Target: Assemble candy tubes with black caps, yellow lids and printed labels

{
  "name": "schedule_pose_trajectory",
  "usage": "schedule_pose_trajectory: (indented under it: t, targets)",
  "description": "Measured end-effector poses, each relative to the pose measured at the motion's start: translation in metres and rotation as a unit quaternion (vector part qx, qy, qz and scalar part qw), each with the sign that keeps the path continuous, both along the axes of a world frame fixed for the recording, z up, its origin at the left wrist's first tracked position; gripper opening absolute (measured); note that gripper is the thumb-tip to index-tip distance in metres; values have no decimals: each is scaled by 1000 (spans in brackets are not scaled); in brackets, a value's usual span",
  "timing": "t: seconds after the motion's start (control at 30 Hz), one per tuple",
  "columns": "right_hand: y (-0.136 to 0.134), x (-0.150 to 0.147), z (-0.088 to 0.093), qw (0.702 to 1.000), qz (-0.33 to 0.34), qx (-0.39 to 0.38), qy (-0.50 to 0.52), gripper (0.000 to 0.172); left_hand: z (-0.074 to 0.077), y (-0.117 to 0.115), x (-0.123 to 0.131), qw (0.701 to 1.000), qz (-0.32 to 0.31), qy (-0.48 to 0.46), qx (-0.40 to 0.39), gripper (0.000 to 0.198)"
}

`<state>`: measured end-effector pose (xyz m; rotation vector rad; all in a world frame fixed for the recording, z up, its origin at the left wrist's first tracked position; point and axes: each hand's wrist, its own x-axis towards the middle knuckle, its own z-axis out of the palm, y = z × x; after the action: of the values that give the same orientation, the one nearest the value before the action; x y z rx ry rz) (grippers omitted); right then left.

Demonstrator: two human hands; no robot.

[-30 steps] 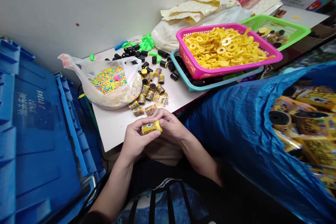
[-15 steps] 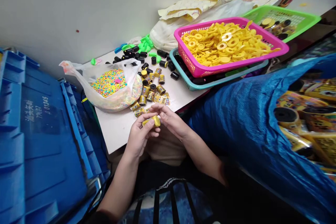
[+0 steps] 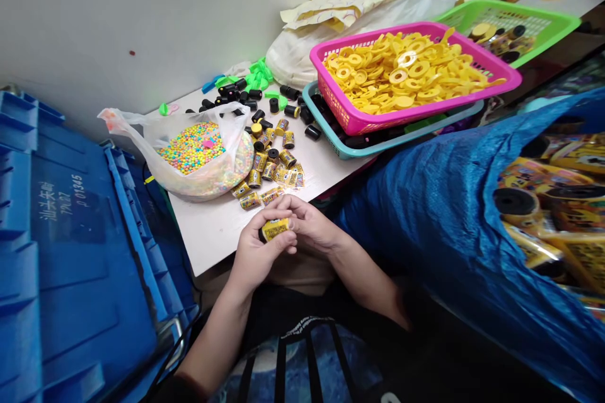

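Note:
My left hand (image 3: 255,252) and my right hand (image 3: 309,227) meet over the near edge of the white table (image 3: 212,227). Both close on one small yellow-labelled canister (image 3: 275,227), pinched between the fingers. Just beyond the hands lies a cluster of several like yellow-labelled canisters (image 3: 271,170). A clear plastic bag of tiny multicoloured candy beads (image 3: 198,151) sits to their left, its mouth open.
Black unlabelled canisters (image 3: 246,97) are scattered at the back by the wall. A pink basket of yellow rings (image 3: 406,75) rests on a teal tray (image 3: 340,145). A green basket (image 3: 515,28) stands behind. Blue crates (image 3: 70,252) fill the left; a blue sack of packed goods (image 3: 534,201) the right.
The canister has been turned in my fingers, from lying sideways with its yellow end showing to its label facing up. My hands stayed at the table edge, and the view shifted slightly.

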<state>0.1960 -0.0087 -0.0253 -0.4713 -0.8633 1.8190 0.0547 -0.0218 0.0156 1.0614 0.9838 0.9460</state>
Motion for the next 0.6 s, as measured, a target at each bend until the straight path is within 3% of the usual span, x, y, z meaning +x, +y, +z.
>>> schedule_pose_trajectory:
  t: [0.13,0.23,0.33,0.47,0.6]
  targets:
    - [-2,4,3,999,11,32,-25,40,3,1,0,987,-16,-141,-74,33]
    - [-4,8,5,995,-19,75,-65,49,5,1,-1,979,-2,-178,-100,33]
    - [-6,12,8,975,-59,135,-169,58,7,1,-2,974,4,-189,-122,37]
    - [-7,13,13,934,-119,188,-278,43,7,0,-3,969,1,-197,-149,43]
    - [-2,11,10,937,-137,166,-274,36,6,2,-7,967,-17,-203,-151,41]
